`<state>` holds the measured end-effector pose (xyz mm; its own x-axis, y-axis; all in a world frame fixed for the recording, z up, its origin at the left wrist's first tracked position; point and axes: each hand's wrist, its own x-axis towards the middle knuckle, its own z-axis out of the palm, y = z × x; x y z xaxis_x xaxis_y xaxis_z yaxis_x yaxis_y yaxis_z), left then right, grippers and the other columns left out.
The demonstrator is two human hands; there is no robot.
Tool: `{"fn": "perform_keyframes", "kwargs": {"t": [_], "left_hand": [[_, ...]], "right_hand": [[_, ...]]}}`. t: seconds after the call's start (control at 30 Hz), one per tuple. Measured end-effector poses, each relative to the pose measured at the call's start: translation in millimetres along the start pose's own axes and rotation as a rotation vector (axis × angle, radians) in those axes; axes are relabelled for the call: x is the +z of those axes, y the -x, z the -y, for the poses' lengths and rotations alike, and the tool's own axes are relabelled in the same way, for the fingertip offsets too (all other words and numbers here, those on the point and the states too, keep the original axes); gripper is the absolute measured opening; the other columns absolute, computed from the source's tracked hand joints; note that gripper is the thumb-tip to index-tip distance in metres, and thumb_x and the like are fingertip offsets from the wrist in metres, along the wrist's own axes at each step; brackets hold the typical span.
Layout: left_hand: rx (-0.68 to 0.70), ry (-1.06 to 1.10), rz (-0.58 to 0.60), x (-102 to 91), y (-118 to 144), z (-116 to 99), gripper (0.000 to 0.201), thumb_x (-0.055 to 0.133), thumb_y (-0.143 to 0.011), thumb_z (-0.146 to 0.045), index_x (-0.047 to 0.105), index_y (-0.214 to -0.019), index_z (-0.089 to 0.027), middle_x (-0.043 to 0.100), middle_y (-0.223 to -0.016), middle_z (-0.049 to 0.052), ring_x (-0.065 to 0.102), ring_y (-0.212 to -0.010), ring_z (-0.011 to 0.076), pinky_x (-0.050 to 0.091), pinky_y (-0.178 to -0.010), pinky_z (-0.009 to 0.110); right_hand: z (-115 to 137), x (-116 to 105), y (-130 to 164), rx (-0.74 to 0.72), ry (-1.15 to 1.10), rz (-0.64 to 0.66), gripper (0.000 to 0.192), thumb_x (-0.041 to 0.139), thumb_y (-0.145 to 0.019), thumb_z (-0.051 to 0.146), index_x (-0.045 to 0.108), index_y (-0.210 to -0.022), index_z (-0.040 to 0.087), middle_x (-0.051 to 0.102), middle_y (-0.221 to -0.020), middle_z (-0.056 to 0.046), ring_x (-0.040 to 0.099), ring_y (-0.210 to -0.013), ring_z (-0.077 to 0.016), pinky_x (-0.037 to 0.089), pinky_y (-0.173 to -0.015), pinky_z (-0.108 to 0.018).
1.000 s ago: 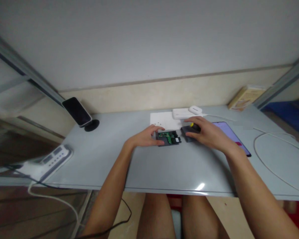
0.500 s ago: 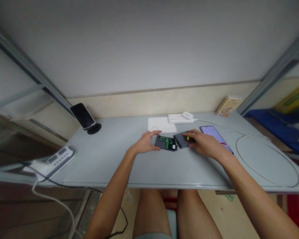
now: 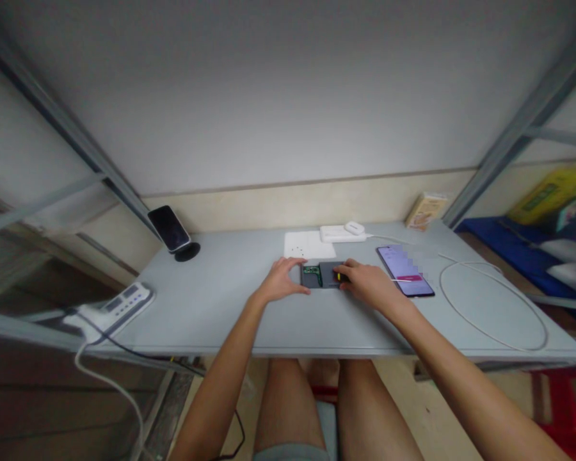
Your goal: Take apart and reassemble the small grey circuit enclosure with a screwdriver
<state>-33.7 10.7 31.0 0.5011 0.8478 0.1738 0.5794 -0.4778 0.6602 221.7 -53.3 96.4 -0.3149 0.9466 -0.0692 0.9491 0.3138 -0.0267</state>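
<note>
A dark grey device casing (image 3: 310, 280) with a green circuit board (image 3: 312, 271) lies on the table. My left hand (image 3: 284, 280) closes on its left end, thumb at the near edge and fingers at the far edge. A flat grey cover (image 3: 329, 272) lies over the casing's right part, hiding that part of the board. My right hand (image 3: 362, 280) grips the cover's right end. A small black-and-yellow item (image 3: 340, 277) shows at the right fingertips; its kind is unclear.
Behind the hands, several tiny dark pieces lie on white paper (image 3: 310, 244). Nearby are a white power strip or box (image 3: 333, 234), a phone (image 3: 406, 272), a looped white cable (image 3: 444, 288) and a small carton (image 3: 425, 211). At left stand a screen on a stand (image 3: 169, 229) and a power strip (image 3: 118, 308).
My right hand has moved left with the grey cover, which now overlaps the right part of the casing and board. My left hand stays at the casing's left end. The view has shifted slightly.
</note>
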Motion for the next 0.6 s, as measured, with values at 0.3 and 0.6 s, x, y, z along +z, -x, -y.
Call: {"fn": "perform_keyframes", "kwargs": {"t": [0.3, 0.6], "left_hand": [[-0.043, 0.072, -0.056, 4.1, 3.2, 3.9, 0.096, 0.099, -0.056, -0.030, 0.057, -0.142, -0.024, 0.070, -0.128, 0.009, 0.061, -0.117, 0.0281, 0.043, -0.110, 0.046], [-0.055, 0.043, -0.075, 2.7, 4.8, 3.7, 0.082, 0.098, -0.058, -0.034, 0.066, -0.132, -0.022, 0.069, -0.125, 0.011, 0.062, -0.119, 0.0291, 0.048, -0.109, 0.044]], "right_hand": [[19.7, 10.2, -9.3, -0.069, -0.083, -0.057, 0.037, 0.061, -0.097, 0.037, 0.065, -0.132, 0.026, 0.068, -0.128, -0.011, 0.075, -0.096, -0.0278, 0.054, -0.076, -0.032], [22.2, 18.7, -11.9, -0.142, -0.357, -0.164, 0.028, 0.055, -0.100, 0.039, 0.070, -0.117, 0.024, 0.071, -0.122, -0.010, 0.073, -0.096, -0.0244, 0.052, -0.079, -0.032]]}}
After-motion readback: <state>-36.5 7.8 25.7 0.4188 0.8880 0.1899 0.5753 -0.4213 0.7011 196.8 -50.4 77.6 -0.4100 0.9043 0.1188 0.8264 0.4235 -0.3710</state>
